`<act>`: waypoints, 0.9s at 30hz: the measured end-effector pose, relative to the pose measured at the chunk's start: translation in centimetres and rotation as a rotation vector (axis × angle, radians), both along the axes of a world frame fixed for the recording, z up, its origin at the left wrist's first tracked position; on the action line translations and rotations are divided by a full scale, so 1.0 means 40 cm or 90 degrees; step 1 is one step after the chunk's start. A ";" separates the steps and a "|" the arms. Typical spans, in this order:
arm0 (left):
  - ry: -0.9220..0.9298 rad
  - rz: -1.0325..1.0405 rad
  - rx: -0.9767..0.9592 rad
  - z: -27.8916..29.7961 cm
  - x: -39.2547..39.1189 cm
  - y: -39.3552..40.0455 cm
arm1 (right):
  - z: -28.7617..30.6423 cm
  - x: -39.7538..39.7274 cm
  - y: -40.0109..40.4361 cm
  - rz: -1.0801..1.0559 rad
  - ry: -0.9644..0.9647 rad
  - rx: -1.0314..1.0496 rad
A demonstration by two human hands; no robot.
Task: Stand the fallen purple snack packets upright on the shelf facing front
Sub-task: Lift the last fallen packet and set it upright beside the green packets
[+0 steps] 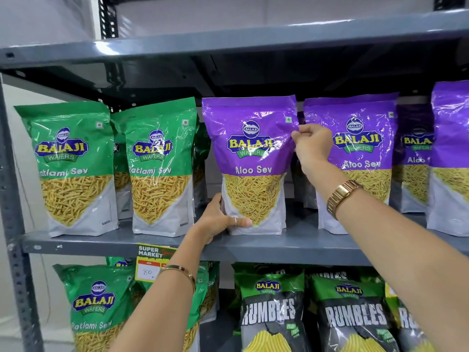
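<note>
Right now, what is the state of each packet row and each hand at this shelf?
held purple packet: upright, facing front
left hand: gripping its lower left corner
right hand: pinching its upper right edge
other purple packets: upright, facing front
green packets: upright, facing front
Rumbles packets: upright on the lower shelf

Sev packets point(250, 163) on shelf point(291, 243)

I see my left hand point(220, 221) low, palm turned inward, thumb lying forward and fingers curled out of sight behind what it grips. My right hand point(311, 146) is raised higher, wrist bent, fingertips point(295, 135) pinched together and pointing left. Both forearms reach up and forward.
</note>
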State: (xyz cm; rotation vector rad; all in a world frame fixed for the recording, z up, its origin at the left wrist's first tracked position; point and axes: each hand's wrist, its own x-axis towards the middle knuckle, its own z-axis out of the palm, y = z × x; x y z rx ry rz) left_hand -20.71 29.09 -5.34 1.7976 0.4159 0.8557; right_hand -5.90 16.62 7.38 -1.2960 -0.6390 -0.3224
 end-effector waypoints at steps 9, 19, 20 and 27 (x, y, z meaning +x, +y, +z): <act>-0.001 -0.021 -0.014 -0.006 0.000 -0.003 | 0.096 -0.063 0.018 -0.166 -0.385 -0.064; -0.029 -0.043 -0.022 -0.024 0.014 0.035 | 0.212 -0.128 0.155 -0.120 -0.544 -0.421; -0.030 -0.046 -0.022 -0.024 0.015 0.036 | 0.219 -0.134 0.163 -0.099 -0.530 -0.433; 0.000 -0.035 -0.012 -0.016 0.014 0.032 | 0.252 -0.124 0.159 -0.100 -0.432 -0.348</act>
